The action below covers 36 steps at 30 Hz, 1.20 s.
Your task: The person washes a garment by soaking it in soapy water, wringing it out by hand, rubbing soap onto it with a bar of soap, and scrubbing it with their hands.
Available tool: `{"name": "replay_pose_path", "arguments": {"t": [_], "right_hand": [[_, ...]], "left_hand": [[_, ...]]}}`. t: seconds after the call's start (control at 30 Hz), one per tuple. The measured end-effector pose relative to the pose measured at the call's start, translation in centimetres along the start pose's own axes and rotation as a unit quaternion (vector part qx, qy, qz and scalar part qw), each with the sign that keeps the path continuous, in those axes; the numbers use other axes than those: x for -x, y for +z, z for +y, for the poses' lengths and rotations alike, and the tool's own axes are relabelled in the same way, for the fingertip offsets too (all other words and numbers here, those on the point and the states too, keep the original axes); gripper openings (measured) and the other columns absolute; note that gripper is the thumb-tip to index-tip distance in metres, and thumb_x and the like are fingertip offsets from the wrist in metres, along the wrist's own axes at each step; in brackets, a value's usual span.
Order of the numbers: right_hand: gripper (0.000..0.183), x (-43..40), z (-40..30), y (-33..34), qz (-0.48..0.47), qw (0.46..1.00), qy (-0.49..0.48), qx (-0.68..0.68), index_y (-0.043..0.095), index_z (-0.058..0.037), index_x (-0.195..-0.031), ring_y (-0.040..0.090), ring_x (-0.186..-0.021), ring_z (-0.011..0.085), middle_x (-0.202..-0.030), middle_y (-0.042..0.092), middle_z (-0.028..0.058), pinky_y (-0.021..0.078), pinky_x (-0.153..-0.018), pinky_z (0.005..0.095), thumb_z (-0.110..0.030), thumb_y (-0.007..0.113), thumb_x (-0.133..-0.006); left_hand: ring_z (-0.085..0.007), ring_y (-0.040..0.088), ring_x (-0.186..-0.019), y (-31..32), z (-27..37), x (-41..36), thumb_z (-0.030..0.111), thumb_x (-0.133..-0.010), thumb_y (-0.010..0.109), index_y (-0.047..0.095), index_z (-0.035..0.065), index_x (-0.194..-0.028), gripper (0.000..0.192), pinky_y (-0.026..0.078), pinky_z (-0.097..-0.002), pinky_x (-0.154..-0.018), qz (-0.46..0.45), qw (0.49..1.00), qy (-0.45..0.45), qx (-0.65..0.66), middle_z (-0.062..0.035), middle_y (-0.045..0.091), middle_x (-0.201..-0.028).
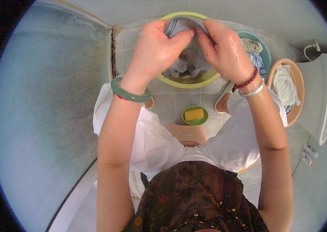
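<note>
Both hands are raised over a yellow-green basin on the tiled floor. My left hand pinches one side of a grey cloth garment between thumb and fingers. On the other side, my right hand grips the same garment, its wet back catching the light. The cloth is stretched between the two hands, and part of it is hidden by the fingers. Below, more wet grey fabric lies bunched in the basin. Closer to me, a yellow bar of soap rests in a green oval dish.
A teal basin with light clothes stands right of the yellow-green one. Beside it is a peach basin holding a pale checked cloth. A white pedestal washbasin and two white bottles are at the right. A pinkish stool is under me.
</note>
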State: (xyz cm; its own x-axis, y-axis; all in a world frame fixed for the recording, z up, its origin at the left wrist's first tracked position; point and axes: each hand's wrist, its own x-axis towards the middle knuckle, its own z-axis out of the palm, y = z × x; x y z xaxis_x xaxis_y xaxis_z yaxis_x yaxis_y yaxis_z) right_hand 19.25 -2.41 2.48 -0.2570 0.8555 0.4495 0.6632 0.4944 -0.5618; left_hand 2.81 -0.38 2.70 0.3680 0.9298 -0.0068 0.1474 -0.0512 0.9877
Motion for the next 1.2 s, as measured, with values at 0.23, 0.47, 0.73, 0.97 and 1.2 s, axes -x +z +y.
{"name": "replay_pose_path", "arguments": {"t": [0.23, 0.47, 0.73, 0.97, 1.2], "right_hand": [[0.012, 0.0, -0.3, 0.2, 0.021, 1.000, 0.003, 0.013, 0.050, -0.0005, -0.078, 0.053, -0.071, 0.0417, -0.073, 0.053, 0.0217, 0.0432, -0.061, 0.0466, -0.012, 0.054, -0.079], [0.010, 0.0, -0.4, 0.4, 0.016, 0.999, 0.017, 0.025, 0.051, -0.0007, -0.080, 0.053, -0.071, 0.0410, -0.074, 0.054, 0.0216, 0.0436, -0.061, 0.0466, -0.011, 0.053, -0.079], [0.011, 0.4, -0.6, 0.4, 0.023, 0.999, 0.028, -0.005, 0.051, -0.0009, -0.078, 0.053, -0.069, 0.0415, -0.073, 0.054, 0.0216, 0.0439, -0.060, 0.0462, -0.011, 0.053, -0.079], [0.013, 0.2, 0.0, 0.3, 0.015, 0.998, 0.059, 0.005, 0.051, -0.0004, -0.076, 0.055, -0.071, 0.0408, -0.074, 0.055, 0.0207, 0.0438, -0.060, 0.0465, -0.012, 0.053, -0.080], [0.016, 0.3, -1.7, -0.1, -0.009, 0.997, 0.058, -0.041, 0.053, 0.0012, -0.078, 0.054, -0.072, 0.0413, -0.073, 0.056, 0.0218, 0.0438, -0.062, 0.0464, -0.014, 0.052, -0.081]], "left_hand": [[-0.0063, 0.056, -0.074, 0.1, 0.3, 0.4, 0.013, -0.084, 0.061, 0.065, 0.0001, -0.090, 0.015, 0.046, -0.0228, -0.067, 0.005, 1.000, 0.004, 0.009, -0.0003, 0.065, -0.083], [-0.0067, 0.056, -0.075, 0.0, -0.2, 0.4, 0.013, -0.084, 0.060, 0.065, -0.0006, -0.091, 0.016, 0.045, -0.0231, -0.068, -0.001, 1.000, -0.012, 0.022, -0.0006, 0.065, -0.083], [-0.0066, 0.055, -0.075, 0.4, -0.2, 0.5, 0.013, -0.085, 0.060, 0.065, 0.0001, -0.091, 0.015, 0.045, -0.0232, -0.068, 0.014, 0.999, 0.012, 0.041, -0.0005, 0.065, -0.085], [-0.0054, 0.054, -0.073, 0.4, 0.1, 0.6, 0.013, -0.085, 0.059, 0.065, 0.0003, -0.090, 0.015, 0.045, -0.0220, -0.065, 0.001, 0.999, 0.021, 0.024, 0.0014, 0.064, -0.082], [-0.0075, 0.053, -0.066, 0.0, 0.3, 0.9, 0.013, -0.080, 0.058, 0.063, -0.0031, -0.087, 0.018, 0.045, -0.0257, -0.061, 0.005, 1.000, -0.019, -0.002, -0.0020, 0.063, -0.072]]}}
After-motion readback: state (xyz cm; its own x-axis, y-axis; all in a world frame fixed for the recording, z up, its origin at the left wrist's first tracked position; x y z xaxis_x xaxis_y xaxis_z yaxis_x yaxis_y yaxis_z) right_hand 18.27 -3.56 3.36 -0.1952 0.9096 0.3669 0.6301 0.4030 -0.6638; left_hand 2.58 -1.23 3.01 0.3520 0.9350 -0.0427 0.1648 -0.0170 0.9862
